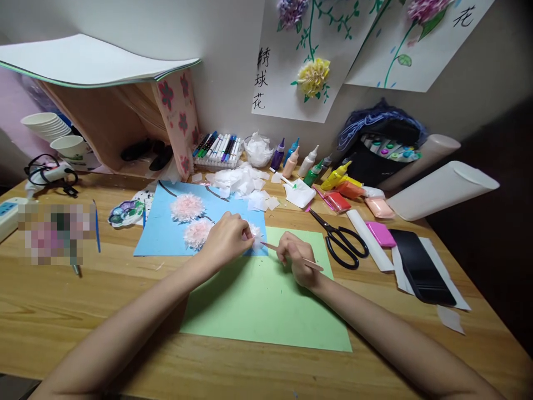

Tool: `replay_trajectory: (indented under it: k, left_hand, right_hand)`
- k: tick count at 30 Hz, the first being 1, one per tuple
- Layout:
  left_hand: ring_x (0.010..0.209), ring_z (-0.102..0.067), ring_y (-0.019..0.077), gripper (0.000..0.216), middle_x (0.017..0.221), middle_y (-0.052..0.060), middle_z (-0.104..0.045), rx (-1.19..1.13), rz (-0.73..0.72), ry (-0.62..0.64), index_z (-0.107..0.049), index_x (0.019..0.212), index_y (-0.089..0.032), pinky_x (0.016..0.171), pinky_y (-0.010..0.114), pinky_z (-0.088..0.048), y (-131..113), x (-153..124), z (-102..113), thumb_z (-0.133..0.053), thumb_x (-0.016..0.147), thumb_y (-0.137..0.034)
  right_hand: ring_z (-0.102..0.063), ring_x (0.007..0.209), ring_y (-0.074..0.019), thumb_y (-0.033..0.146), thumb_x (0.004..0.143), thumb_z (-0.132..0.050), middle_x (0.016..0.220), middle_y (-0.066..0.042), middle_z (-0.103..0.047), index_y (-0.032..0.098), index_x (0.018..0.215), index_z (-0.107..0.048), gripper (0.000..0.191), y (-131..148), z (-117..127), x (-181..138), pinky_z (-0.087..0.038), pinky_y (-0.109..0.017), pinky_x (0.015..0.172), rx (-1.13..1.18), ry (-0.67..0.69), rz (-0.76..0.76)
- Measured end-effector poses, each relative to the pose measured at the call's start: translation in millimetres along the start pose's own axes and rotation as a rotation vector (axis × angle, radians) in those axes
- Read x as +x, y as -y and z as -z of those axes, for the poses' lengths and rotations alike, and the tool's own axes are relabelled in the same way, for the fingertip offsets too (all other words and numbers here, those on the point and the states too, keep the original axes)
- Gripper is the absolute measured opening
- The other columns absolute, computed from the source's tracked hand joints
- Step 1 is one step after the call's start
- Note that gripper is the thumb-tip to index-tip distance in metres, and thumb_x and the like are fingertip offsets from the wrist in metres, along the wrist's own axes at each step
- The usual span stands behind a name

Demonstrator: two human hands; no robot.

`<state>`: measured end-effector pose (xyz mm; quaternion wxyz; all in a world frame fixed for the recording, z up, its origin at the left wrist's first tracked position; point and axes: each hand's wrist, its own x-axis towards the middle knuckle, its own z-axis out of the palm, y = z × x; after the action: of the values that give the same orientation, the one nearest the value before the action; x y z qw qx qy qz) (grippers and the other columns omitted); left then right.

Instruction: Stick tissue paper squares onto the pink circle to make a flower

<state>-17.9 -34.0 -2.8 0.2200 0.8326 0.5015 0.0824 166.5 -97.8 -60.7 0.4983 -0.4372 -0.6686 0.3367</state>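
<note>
Left hand (233,236) closed down, thumb and forefinger drawn together on the edge of the white tissue-paper flower (257,241); right hand (293,256) curled around a slim pointed stick (311,264), its tip at that flower; the flower sits at the near right corner of the blue sheet (154,236), beside two pink tissue-paper flowers (187,208), with the green sheet (266,311) adjoining on the worktop (104,300).

Risks, as judged: a hard push of the stick could tear thin tissue or scratch the blue sheet; a tug by the left hand might pull petals loose; the left wrist, passing close by the nearer pink flower, could flatten it; a stray sleeve of air might scatter the loose tissue squares (239,180).

Containers: clear bowl (255,161) heaped with white tissue; clear tray (216,163) full of capped markers; black pen holder (375,172) packed with markers, blue yarn draped above; palette (125,214) smeared purple and green; paper cups (44,126) nested.
</note>
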Motion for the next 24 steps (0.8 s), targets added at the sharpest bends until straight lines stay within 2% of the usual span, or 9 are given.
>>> replay_trajectory:
  k: [3, 8, 11, 14, 19, 24]
  left_hand:
    - [0.084, -0.050, 0.0213, 0.012, 0.079, 0.004, -0.062, 0.012, 0.022, 0.003, -0.063, 0.067, -0.019, 0.064, 0.028, -0.036, 0.4, 1.1, -0.6, -0.058, 0.074, -0.026]
    - [0.085, -0.051, 0.0213, 0.015, 0.080, 0.004, -0.063, 0.021, 0.030, -0.024, -0.062, 0.074, -0.019, 0.064, 0.028, -0.037, 2.5, 1.7, 1.6, -0.058, 0.077, -0.033]
    - [0.088, -0.053, 0.0216, 0.022, 0.087, 0.005, -0.065, 0.072, 0.036, -0.140, -0.061, 0.084, -0.018, 0.070, 0.030, -0.040, 9.2, 5.6, 7.5, -0.047, 0.086, -0.035]
    - [0.096, -0.054, 0.0226, 0.025, 0.098, 0.007, -0.066, 0.188, 0.018, -0.211, -0.060, 0.098, -0.017, 0.077, 0.032, -0.041, 21.2, 14.3, 12.4, -0.037, 0.090, -0.024]
    - [0.096, -0.061, 0.0244, 0.039, 0.100, 0.014, -0.068, 0.436, -0.007, -0.041, -0.050, 0.122, -0.009, 0.079, 0.033, -0.042, 36.4, 28.8, 13.3, -0.030, 0.089, -0.013]
    - [0.096, -0.062, 0.0253, 0.045, 0.096, 0.017, -0.068, 0.550, -0.009, 0.051, -0.038, 0.132, -0.002, 0.081, 0.033, -0.042, 31.4, 31.4, 17.0, -0.029, 0.089, -0.013]
  right_hand:
    - [-0.046, 0.064, -0.0173, 0.036, 0.097, -0.025, 0.056, -0.002, -0.047, 0.021, 0.060, -0.050, 0.047, 0.6, -0.6, 3.8, -0.037, -0.032, 0.061, -0.091, 0.106, 0.007]
    - [-0.046, 0.069, -0.0179, 0.036, 0.098, -0.024, 0.060, -0.003, -0.050, 0.021, 0.065, -0.051, 0.045, 1.8, -0.1, 7.6, -0.039, -0.032, 0.065, -0.171, 0.172, 0.065]
    - [-0.046, 0.070, -0.0179, 0.036, 0.098, -0.025, 0.061, -0.003, -0.052, 0.021, 0.066, -0.051, 0.044, 1.2, -0.7, 9.2, -0.039, -0.032, 0.066, -0.197, 0.186, 0.086]
    - [-0.047, 0.071, -0.0181, 0.036, 0.098, -0.026, 0.062, -0.003, -0.052, 0.021, 0.068, -0.052, 0.043, -0.1, -2.2, 10.6, -0.039, -0.032, 0.067, -0.212, 0.189, 0.072]
    - [-0.047, 0.071, -0.0177, 0.035, 0.098, -0.026, 0.061, -0.003, -0.053, 0.021, 0.065, -0.051, 0.043, -1.3, -4.4, 13.4, -0.040, -0.031, 0.068, -0.187, 0.197, 0.024]
    - [-0.049, 0.066, -0.0160, 0.041, 0.097, -0.026, 0.060, -0.002, -0.052, 0.020, 0.059, -0.048, 0.048, -0.2, -7.1, 21.6, -0.039, -0.031, 0.068, -0.155, 0.138, -0.088]
